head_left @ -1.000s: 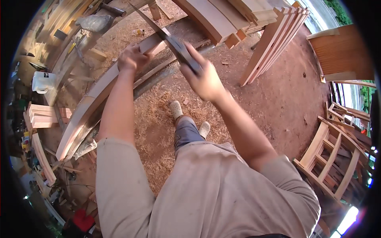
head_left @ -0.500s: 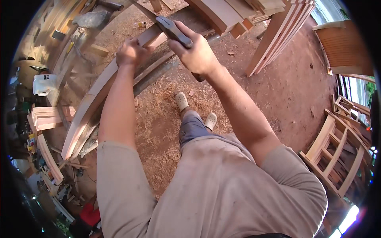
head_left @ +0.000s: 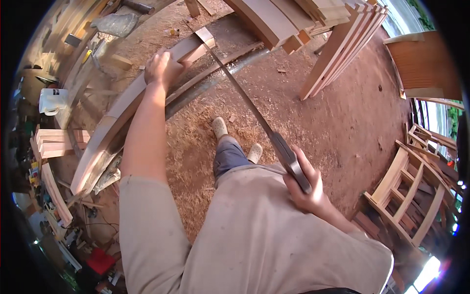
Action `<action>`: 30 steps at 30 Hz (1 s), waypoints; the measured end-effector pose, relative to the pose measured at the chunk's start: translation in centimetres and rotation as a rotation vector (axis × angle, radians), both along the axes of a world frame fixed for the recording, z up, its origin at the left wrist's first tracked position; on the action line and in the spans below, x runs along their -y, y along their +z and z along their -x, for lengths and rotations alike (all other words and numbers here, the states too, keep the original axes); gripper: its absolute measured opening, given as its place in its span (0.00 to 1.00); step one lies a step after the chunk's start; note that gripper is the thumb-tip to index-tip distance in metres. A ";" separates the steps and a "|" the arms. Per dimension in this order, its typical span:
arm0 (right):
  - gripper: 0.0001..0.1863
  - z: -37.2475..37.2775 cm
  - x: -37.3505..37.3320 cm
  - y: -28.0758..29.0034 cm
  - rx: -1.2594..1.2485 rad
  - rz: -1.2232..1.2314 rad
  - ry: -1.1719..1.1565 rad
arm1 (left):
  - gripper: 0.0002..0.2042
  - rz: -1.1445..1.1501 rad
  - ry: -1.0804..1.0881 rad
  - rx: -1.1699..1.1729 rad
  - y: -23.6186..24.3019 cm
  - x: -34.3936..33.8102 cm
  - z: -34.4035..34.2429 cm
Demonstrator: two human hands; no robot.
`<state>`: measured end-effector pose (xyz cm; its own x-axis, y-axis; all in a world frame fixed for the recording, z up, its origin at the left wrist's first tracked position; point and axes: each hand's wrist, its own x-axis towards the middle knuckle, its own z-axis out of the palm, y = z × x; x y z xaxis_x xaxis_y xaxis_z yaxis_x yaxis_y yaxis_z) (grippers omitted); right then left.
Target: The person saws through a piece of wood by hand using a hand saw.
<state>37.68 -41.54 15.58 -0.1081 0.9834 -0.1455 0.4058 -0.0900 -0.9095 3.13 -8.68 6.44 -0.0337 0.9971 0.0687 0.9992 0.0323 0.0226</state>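
half a second earlier i had the right hand [head_left: 307, 185] high up beside the far end of the beam [head_left: 115, 113]; by this moment it had come back low, in front of the shirt [head_left: 254, 220], drawing the saw [head_left: 245, 98] with it. most of the thin blade showed now, slanting from the beam's end down to the dark handle [head_left: 292, 164], where before the handle and hand had sat close to the wood. the left hand [head_left: 164, 71] had stayed in its place on the beam, and the shoes [head_left: 219, 126] stood much as they had.

the right hand was closed around the saw handle, thumb and fingers on either side of it, with the blade running out ahead of the grip, up and to the left. the left hand was gripping the curved beam from above, just short of its far end. the blade crossed the beam near that end, a little past the left hand and apart from it. the beam curved back from that grip toward the lower left, with a long grey bar [head_left: 210, 81] along its right side. below lay wood shavings [head_left: 191, 147], and further right leaned a stack of boards [head_left: 338, 59].
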 end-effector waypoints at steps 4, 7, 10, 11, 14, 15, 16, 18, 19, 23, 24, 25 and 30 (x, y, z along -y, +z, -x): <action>0.36 5.8 -15.0 -5.0 -0.069 -0.182 -0.067 | 0.32 0.127 -0.010 0.102 2.5 -0.3 -3.0; 0.34 9.0 -21.5 -5.9 -0.120 -0.252 -0.039 | 0.30 0.166 0.017 0.069 3.8 -0.2 -2.7; 0.34 9.4 -21.2 -5.2 -0.196 -0.262 -0.056 | 0.30 0.148 0.005 0.139 3.0 0.2 -1.5; 0.34 9.3 -20.9 -4.5 -0.159 -0.258 -0.031 | 0.30 0.178 0.015 0.102 3.0 0.4 -1.7; 0.33 10.1 -21.4 -1.4 -0.027 -0.279 -0.013 | 0.29 0.213 0.054 0.071 2.9 -0.3 -2.1; 0.33 9.9 -21.2 -0.7 -0.069 -0.226 -0.018 | 0.30 0.284 0.072 0.090 3.3 -0.5 -2.5; 0.32 9.7 -21.1 -0.4 -0.111 -0.172 -0.024 | 0.30 0.355 0.089 0.108 3.7 -0.5 -2.9; 0.32 9.2 -21.1 -1.5 -0.107 -0.263 -0.026 | 0.29 0.367 0.103 0.060 3.8 -0.5 -3.6; 0.31 9.2 -21.3 -1.5 -0.115 -0.284 -0.046 | 0.28 0.317 0.113 0.072 3.5 -0.5 -3.5; 0.29 8.9 -21.3 -1.2 -0.111 -0.276 -0.103 | 0.25 0.284 0.160 0.294 3.1 -0.7 -3.0; 0.29 8.8 -21.0 -1.3 -0.168 -0.231 -0.094 | 0.25 0.290 0.154 0.294 2.9 -0.5 -2.5; 0.30 8.3 -19.5 -1.3 -0.119 -0.132 -0.094 | 0.24 0.232 0.146 0.269 2.5 -0.7 -2.2; 0.38 1.8 -3.6 -0.5 -0.084 0.106 -0.043 | 0.31 0.042 0.125 0.146 2.1 0.1 -2.2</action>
